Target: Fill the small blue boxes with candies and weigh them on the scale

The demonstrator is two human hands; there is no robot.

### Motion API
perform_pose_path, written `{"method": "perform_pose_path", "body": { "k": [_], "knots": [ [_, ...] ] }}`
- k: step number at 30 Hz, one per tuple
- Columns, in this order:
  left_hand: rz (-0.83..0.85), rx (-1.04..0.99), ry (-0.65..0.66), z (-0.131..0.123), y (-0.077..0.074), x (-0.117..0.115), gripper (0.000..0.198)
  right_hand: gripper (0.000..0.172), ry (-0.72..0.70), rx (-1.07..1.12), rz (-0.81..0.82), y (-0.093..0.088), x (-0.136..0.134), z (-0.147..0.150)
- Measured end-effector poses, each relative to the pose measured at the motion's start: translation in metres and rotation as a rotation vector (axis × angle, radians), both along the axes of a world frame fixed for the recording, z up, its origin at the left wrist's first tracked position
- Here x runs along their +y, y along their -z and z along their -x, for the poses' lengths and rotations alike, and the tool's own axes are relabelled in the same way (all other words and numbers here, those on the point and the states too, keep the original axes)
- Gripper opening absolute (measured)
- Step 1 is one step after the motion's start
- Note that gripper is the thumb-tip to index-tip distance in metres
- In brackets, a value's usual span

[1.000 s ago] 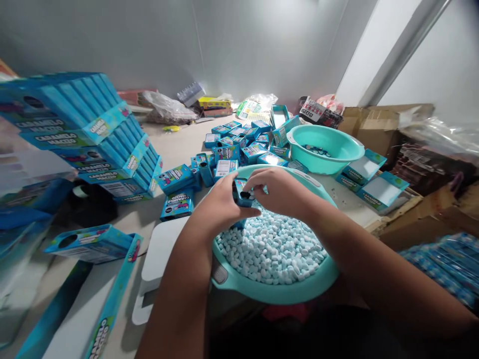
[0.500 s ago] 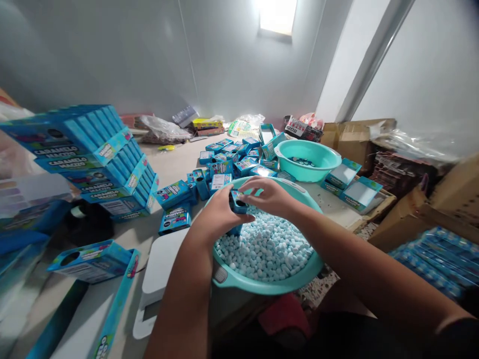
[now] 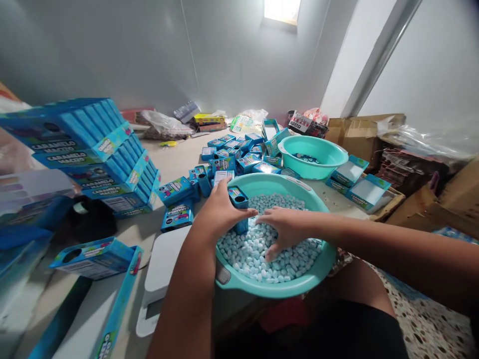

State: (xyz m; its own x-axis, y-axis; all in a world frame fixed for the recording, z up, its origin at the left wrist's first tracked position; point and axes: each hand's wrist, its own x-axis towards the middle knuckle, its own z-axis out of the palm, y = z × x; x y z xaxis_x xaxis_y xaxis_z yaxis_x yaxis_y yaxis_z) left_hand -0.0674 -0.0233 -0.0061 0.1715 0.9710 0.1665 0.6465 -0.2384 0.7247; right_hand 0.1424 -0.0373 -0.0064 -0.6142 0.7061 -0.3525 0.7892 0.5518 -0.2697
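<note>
Apparent gathering step: my left hand [image 3: 220, 212] grasps a blue candy box [image 3: 238, 196], my spread right hand [image 3: 286, 228] touches pale candies [image 3: 250, 255] and likely must curl.

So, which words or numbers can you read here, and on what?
"CARAMELO MACIZO": stacked blue boxes, left; second word slightly blurred.
"CARAMELO": open blue tray, right.
Too small or blurred: print on the held box, yellow box and dark package.
No numbers readable.

Worn on the head, facing forward and down, close above the nearer basin [image 3: 275, 289], with worktop [image 3: 172, 158] and wall [image 3: 232, 55] beyond.
</note>
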Motion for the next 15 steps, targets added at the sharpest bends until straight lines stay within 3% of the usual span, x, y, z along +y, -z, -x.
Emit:
{"method": "perform_pose_path", "body": {
  "k": [3,8,12,15],
  "knots": [
    [-0.01,-0.017,0.04,0.001,0.0,0.0,0.108,0.089,0.069,0.096,-0.035,0.008,0.001,-0.001],
    [0.006,-0.036,0.063,0.002,0.0,0.001,0.111,0.037,0.143,0.263,0.015,0.013,0.019,-0.001],
    [0.025,-0.054,0.076,0.003,0.0,0.0,0.112,0.029,0.235,0.417,-0.085,0.012,0.035,-0.006],
    [0.068,-0.05,0.083,0.002,-0.001,-0.001,0.111,0.038,0.415,0.554,-0.106,0.004,0.039,-0.011]
  ]
}}
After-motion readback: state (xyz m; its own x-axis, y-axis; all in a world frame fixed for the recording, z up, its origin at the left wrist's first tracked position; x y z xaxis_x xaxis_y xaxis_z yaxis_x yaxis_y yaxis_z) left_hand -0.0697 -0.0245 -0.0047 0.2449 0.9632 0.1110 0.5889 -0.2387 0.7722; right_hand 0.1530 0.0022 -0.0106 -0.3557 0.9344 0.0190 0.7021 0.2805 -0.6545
